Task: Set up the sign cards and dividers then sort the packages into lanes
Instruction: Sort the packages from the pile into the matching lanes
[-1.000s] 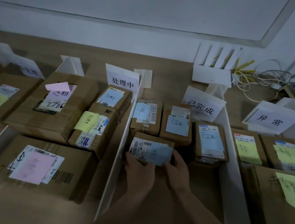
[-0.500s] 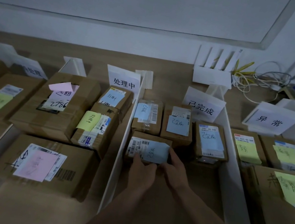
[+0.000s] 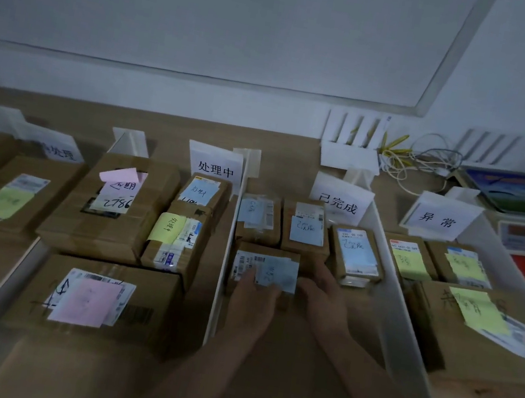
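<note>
Here, at centre frame, the left hand (image 3: 255, 293) and right hand (image 3: 325, 291) clasp a blue-noted small package (image 3: 264, 270) with fingers curled at its sides, seemingly seating it in the 已完成 sign card's (image 3: 341, 199) lane.

small brown package (image 3: 264, 270), blue note on top, flat in 已完成 sign card (image 3: 340, 200) lane

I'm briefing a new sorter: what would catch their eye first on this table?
Both hands, left hand and right hand, meet on a small blue-noted package in the lane marked by the 已完成 sign card. White dividers split the table into lanes of cardboard packages, yellow notes filling the 异常 sign card lane at right.
</note>
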`<state>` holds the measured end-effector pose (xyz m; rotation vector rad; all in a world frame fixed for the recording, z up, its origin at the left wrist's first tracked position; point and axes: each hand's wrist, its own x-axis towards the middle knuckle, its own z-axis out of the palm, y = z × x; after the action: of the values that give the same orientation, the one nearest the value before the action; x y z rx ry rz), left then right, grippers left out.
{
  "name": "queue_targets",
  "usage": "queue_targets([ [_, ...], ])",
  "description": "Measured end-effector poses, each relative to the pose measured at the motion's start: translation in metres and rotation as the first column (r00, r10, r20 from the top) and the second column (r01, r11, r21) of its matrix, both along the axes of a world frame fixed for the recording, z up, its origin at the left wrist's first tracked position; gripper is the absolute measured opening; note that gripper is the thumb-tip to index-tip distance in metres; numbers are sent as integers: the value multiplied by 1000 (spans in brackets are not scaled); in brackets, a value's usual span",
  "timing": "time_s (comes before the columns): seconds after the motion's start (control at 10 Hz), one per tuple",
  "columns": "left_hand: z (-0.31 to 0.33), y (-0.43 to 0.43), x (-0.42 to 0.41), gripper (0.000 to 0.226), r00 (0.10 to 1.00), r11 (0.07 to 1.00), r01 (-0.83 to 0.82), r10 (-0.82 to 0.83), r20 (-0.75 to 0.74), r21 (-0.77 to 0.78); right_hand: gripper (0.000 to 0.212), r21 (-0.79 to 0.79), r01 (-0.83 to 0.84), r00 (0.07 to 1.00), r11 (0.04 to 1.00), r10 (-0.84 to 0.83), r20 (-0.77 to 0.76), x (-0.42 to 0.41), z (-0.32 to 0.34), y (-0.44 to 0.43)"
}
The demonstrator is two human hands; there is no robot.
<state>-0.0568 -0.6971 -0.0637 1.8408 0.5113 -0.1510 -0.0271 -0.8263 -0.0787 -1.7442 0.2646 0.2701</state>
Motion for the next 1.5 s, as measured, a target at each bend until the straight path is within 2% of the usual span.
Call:
queue_targets([
  [0.1,15,13,-14,39,993,996,81,-84,86,46,37,-34,41,995,999,-38,90,-34,49,8],
  [0.2,30,29,-26,32,991,998,59,-59,120,2,37,-106,17,986,994,1,165,-71,101,13],
  [0.3,47,39,-38,24,973,996,85,-75,217,-40,36,-120,-19,981,993,42,189,-90,118,19],
  [0.4,62,45,-51,24,958,991,108,-81,275,-83,40,-114,24,974,993,3,227,-99,118,25],
  [0.5,77,51,-66,28,953,989,61,-16,301,-138,47,-123,26,961,992,9,277,-93,100,26],
  [0.6,91,54,-80,22,937,990,63,-16,348,-124,54,-128,0,948,992,41,314,-103,106,34],
  [0.7,102,53,-101,24,924,995,45,-6,383,-93,85,47,16,941,999,-31,338,-105,97,25],
  [0.8,113,51,-122,25,919,1000,13,-18,393,16,103,97,-22,925,995,-17,379,-118,103,20],
  [0.9,126,47,-150,28,918,998,-15,-10,396,58,83,84,-39,928,996,5,373,-148,132,24],
  [1.0,137,48,-179,16,919,995,-95,82,385,15,54,4,-87,897,996,77,434,-166,142,22],
  [1.1,140,53,-203,16,911,984,-177,166,378,-7,54,-68,-93,879,993,114,463,-184,149,26],
  [1.2,141,66,-226,22,903,967,-249,250,350,-49,66,-125,-138,858,982,182,481,-197,149,37],
  [1.3,147,82,-247,39,887,949,-314,306,345,-33,57,-131,-194,847,972,233,477,-212,155,54],
  [1.4,157,102,-266,36,862,931,-361,355,362,-53,50,-118,-249,835,961,275,476,-219,155,73],
  [1.5,162,124,-281,48,853,925,-376,367,372,-52,56,-102,-254,823,962,270,499,-233,164,101],
])
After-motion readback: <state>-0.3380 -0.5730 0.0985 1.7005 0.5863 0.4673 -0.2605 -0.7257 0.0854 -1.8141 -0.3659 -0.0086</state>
